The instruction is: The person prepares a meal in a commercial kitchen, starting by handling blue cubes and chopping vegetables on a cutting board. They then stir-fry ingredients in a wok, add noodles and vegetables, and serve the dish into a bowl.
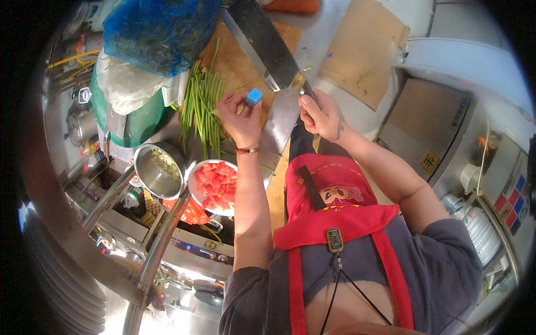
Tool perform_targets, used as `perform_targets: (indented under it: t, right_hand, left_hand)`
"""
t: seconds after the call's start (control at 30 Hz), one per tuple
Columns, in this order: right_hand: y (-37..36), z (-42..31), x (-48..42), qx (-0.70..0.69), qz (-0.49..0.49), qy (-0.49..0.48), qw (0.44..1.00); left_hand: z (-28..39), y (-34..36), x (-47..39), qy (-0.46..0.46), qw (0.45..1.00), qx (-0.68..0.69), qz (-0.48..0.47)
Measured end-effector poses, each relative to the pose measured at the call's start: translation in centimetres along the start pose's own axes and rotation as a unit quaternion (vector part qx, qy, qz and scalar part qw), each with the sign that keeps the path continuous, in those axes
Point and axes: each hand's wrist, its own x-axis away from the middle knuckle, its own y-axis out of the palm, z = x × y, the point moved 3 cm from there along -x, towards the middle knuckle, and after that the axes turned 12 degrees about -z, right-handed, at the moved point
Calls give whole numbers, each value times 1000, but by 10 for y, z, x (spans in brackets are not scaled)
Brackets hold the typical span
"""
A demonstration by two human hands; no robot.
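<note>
My right hand (319, 112) grips the handle of a large dark-bladed cleaver (264, 44), raised with its blade slanting up to the left over the wooden cutting board (278, 35). Between the fingers of my left hand (242, 119) is a small blue piece (253, 96), perhaps tape or a band; its exact kind cannot be made out. Just left of that hand, a bunch of long green stems (203, 104), like garlic scapes, lies partly on the board and over its near edge. Nearer me, a white bowl of cut red tomato (215, 184) sits beside my left forearm.
A steel pot (158, 171) with chopped pieces inside stands left of the bowl. Blue (163, 37) and white plastic bags (125, 79) rest over a green tub (100, 113). Metal rails (155, 247) cross at lower left. A second board (364, 50) lies right of the cleaver.
</note>
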Motion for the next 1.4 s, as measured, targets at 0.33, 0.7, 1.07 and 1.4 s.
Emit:
perform_targets:
  t: [0.33, 0.7, 1.07, 1.4]
  right_hand:
    - [-7, 3, -29, 87, 7, 7, 996]
    - [25, -81, -2, 448, 71, -268, 850]
    - [-34, -105, 89, 560, 294, -281, 722]
    - [-59, -96, 133, 137, 182, -184, 956]
  left_hand:
    - [16, -10, 9, 51, 997, -54, 11]
    - [99, 36, 20, 228, 953, -174, -95]
    - [147, 139, 31, 405, 840, -260, -250]
    - [127, 159, 49, 197, 901, 1, -387]
